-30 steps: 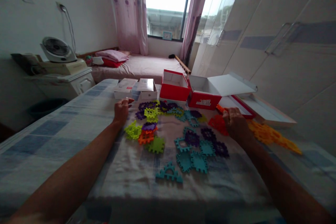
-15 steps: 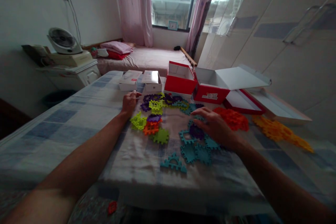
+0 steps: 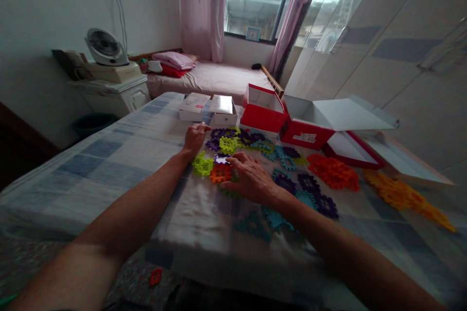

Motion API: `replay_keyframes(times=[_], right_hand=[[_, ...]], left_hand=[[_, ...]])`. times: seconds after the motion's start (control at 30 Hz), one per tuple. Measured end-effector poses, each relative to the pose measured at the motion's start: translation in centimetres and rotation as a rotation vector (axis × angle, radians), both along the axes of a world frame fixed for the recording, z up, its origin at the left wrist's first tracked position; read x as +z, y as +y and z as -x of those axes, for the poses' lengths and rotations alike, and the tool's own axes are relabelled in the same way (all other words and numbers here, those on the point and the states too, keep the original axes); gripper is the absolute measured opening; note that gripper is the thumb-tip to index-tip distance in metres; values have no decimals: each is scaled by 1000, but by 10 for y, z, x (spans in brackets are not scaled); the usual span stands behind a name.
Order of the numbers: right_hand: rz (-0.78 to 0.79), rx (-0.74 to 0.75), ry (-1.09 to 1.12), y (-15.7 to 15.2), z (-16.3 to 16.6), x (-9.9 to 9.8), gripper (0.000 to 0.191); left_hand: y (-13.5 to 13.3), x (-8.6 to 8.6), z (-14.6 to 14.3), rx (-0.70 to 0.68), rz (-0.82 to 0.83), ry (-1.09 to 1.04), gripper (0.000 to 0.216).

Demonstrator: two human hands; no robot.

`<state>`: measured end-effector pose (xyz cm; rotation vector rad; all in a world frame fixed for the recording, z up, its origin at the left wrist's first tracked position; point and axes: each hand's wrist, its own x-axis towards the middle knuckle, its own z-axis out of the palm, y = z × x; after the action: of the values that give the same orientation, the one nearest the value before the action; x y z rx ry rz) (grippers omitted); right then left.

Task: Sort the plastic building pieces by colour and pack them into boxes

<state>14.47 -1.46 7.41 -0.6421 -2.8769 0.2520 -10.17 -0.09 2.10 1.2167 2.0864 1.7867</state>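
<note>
My left hand (image 3: 196, 138) rests on the cloth beside the pile of purple and yellow-green toothed building pieces, its visible fingers loosely stretched and holding nothing that I can see. My right hand (image 3: 251, 177) reaches over the middle, thumb and fingers apart. Its fingertips are at a purple square frame piece (image 3: 221, 159), and the thumb lies near an orange lattice piece (image 3: 220, 174). Under that hand a green piece is mostly hidden. Left of the orange one sits a yellow-green piece (image 3: 203, 164). Turquoise pieces (image 3: 286, 158) and purple pieces (image 3: 309, 182) lie to the right.
White boxes (image 3: 224, 117) and red boxes (image 3: 264, 116) stand along the table's far side. Red-orange pieces (image 3: 334, 172) and yellow-orange pieces (image 3: 404, 194) lie in heaps at right. An orange piece (image 3: 155, 277) is on the floor. Behind the table is a bed (image 3: 226, 75).
My right hand has moved left from the turquoise and purple pieces to the purple and orange ones. My left hand stays by the pile. The view has shifted slightly.
</note>
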Motion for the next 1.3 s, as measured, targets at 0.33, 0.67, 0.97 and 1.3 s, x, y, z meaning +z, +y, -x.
replay_keyframes(times=[0.33,0.67,0.97,1.3], right_hand=[[-20,-150,-103,-8,17,6,45],[69,-271,16,6,9,2,34],[60,-137,6,-7,7,7,61],[-66,-178,-66,-3,10,4,28]], left_hand=[[-3,2,-2,-10,42,62,52],[-2,3,-1,-5,68,110,51],[-6,7,-5,-8,87,140,51],[-5,6,-4,4,91,142,52]])
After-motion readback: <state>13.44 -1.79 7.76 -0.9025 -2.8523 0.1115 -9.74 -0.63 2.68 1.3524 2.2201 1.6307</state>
